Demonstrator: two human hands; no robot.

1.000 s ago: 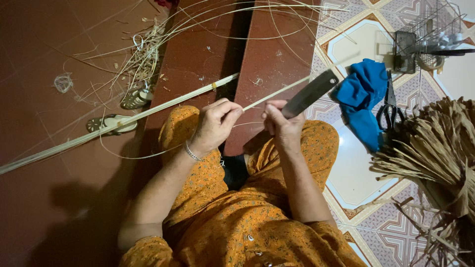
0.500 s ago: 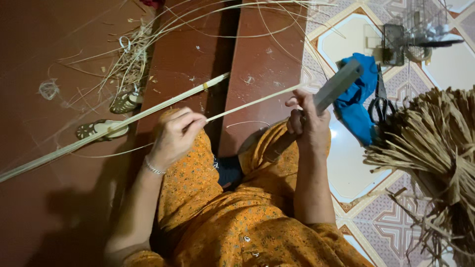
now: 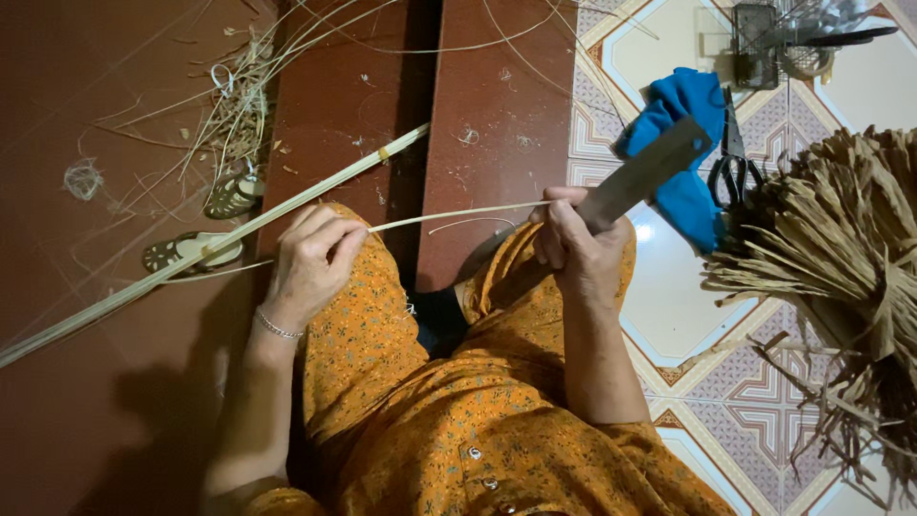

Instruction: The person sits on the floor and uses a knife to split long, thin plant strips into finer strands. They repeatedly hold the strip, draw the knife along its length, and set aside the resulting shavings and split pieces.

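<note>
My left hand [image 3: 312, 260] grips a long pale bamboo strip [image 3: 191, 253] that runs from the lower left up to the middle of the red step. A thinner sliver [image 3: 458, 214] peels off it and stretches right to my right hand [image 3: 571, 250]. That hand is closed around the handle of a broad flat knife [image 3: 650, 170], whose blade points up and right over a blue cloth [image 3: 683, 143]. Both hands sit above my knees in orange patterned fabric.
Black scissors [image 3: 734, 167] lie beside the blue cloth. A big bundle of dried straw strips [image 3: 841, 258] fills the right side. A small wire basket [image 3: 764, 33] stands at the top right. Loose fibres and shavings [image 3: 234, 96] and sandals [image 3: 191, 250] lie on the red floor.
My hands have drawn farther apart, the left sliding down-left along the strip and the right pulling the knife right, so the split sliver between them has grown longer.
</note>
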